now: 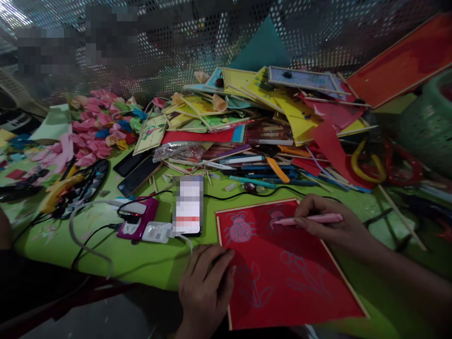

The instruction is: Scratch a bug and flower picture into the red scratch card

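Observation:
A red card point(271, 263) edged with thin wooden sticks lies on the green table. It bears outline drawings of flowers and two bugs; the left bug point(240, 229) is coloured pink, the upper right one point(277, 215) partly. My right hand point(319, 219) is closed around a pink marker point(323, 218), its tip at the upper right bug. My left hand point(208, 282) rests on the card's left edge, fingers loosely bent and slightly apart, holding nothing that I can see. Its palm side is hidden.
Beyond the card are a phone point(188, 207), a purple power strip point(141, 221) with cables, and two dark phones point(137, 176). Framed pictures point(243, 82), pens and sticks pile up at the back, pink paper pieces point(93, 122) at left, scissors point(367, 162) and a green basket point(423, 122) at right.

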A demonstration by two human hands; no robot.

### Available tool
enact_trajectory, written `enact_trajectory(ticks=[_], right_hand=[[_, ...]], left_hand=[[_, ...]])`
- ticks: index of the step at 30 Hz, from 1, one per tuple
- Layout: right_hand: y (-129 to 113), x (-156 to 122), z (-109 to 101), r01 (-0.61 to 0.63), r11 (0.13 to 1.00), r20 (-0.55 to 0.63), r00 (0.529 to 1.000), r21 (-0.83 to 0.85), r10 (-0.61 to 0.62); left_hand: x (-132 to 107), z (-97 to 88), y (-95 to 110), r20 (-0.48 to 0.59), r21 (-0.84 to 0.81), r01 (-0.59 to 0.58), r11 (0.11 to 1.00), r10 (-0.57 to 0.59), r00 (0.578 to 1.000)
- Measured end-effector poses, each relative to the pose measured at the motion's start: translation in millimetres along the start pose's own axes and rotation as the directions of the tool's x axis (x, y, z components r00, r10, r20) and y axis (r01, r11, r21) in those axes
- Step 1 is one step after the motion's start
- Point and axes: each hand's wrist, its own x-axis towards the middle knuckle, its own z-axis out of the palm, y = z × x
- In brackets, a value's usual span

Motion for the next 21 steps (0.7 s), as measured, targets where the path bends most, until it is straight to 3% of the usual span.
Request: enact_trajectory(ticks=[21], right_hand=[[2.4,0.5,-0.2,-0.019,1.000,-0.020,1.000,0.014,0.020]], left_hand=[[-1.6,1.1,-1.7,0.010,-0.023,-0.007,1.000,0.007,1.000]])
